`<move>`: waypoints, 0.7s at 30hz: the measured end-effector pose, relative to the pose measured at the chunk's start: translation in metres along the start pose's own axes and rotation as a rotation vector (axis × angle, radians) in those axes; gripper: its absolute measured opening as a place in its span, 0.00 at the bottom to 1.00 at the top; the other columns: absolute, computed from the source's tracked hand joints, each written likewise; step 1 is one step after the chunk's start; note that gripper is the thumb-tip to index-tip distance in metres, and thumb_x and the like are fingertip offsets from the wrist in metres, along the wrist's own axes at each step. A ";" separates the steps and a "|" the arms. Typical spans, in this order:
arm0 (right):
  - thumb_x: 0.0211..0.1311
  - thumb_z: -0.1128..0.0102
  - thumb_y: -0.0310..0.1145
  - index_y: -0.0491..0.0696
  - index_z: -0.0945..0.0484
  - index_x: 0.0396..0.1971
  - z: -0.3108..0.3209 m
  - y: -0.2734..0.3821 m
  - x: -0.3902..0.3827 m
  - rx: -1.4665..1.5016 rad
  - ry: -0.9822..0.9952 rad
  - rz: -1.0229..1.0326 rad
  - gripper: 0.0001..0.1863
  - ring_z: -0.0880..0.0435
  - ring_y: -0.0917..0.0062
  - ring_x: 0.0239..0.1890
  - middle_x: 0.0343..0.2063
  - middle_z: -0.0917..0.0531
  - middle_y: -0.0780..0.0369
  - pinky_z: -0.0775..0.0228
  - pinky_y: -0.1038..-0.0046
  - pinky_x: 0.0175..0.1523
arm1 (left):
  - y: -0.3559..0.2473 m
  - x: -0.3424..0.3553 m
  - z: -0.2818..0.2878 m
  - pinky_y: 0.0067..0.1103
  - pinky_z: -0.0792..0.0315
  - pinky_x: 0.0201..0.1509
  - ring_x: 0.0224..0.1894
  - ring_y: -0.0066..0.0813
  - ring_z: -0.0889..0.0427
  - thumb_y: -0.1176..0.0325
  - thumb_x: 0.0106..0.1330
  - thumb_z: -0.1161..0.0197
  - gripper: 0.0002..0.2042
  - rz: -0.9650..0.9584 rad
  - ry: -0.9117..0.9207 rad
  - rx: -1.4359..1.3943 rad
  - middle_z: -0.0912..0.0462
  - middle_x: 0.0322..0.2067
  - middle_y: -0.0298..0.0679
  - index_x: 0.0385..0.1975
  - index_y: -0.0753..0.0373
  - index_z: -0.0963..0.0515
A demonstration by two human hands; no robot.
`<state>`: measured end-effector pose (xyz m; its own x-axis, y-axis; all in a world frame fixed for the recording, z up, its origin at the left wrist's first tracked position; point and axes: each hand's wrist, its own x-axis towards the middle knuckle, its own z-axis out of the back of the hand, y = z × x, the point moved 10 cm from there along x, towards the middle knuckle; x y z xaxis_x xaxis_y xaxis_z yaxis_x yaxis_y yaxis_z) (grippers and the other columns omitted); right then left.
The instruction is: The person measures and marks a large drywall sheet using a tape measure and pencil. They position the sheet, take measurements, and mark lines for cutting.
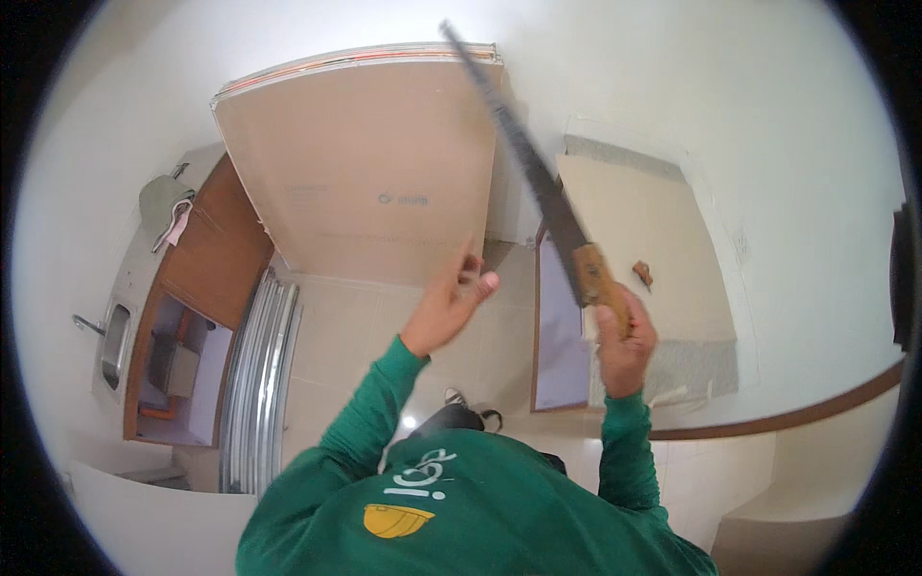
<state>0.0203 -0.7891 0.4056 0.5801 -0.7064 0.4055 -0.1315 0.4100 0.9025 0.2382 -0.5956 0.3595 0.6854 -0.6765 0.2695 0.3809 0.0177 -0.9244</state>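
My right hand (624, 341) grips the wooden handle of a hand saw (538, 173). Its long dark blade points up and to the left, across the right edge of a large tan board (365, 173) that leans against the white wall. My left hand (451, 302) is raised at the board's lower right edge, fingers curled on that edge and thumb sticking out. Both arms wear green sleeves. My shoes show on the tiled floor below the hands.
A second pale panel (643, 240) leans on the wall to the right, with a framed opening (562, 336) beside it. Several metal profiles (259, 374) lie on the tiled floor at left. A brown cabinet with a sink (115, 341) stands at far left.
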 end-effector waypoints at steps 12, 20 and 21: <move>0.70 0.29 0.48 0.43 0.18 0.55 0.107 -0.079 0.147 0.061 -0.343 -0.004 0.26 0.30 0.91 0.26 0.24 0.26 0.73 0.39 0.82 0.24 | -0.005 0.347 0.083 0.42 0.28 0.66 0.62 0.58 0.25 0.58 0.70 0.29 0.30 -0.517 -0.318 0.735 0.24 0.59 0.58 0.65 0.71 0.28; 0.55 0.21 0.56 0.43 0.16 0.51 0.163 -0.141 0.264 -0.045 -0.161 -0.145 0.35 0.29 0.89 0.23 0.32 0.18 0.67 0.38 0.82 0.23 | 0.056 0.475 0.083 0.42 0.31 0.73 0.66 0.56 0.27 0.54 0.71 0.29 0.32 -0.488 -0.285 1.029 0.27 0.64 0.56 0.67 0.70 0.28; 0.55 0.21 0.56 0.43 0.16 0.51 0.166 -0.152 0.278 -0.043 -0.121 -0.162 0.34 0.29 0.89 0.23 0.32 0.18 0.67 0.39 0.82 0.22 | 0.064 0.477 0.083 0.42 0.31 0.74 0.66 0.55 0.27 0.54 0.71 0.29 0.32 -0.454 -0.270 1.068 0.27 0.64 0.55 0.67 0.70 0.28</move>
<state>0.0686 -1.1439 0.4051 0.4901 -0.8281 0.2723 -0.0083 0.3079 0.9514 0.6411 -0.8560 0.4515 0.4146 -0.6043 0.6803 0.8585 0.5077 -0.0722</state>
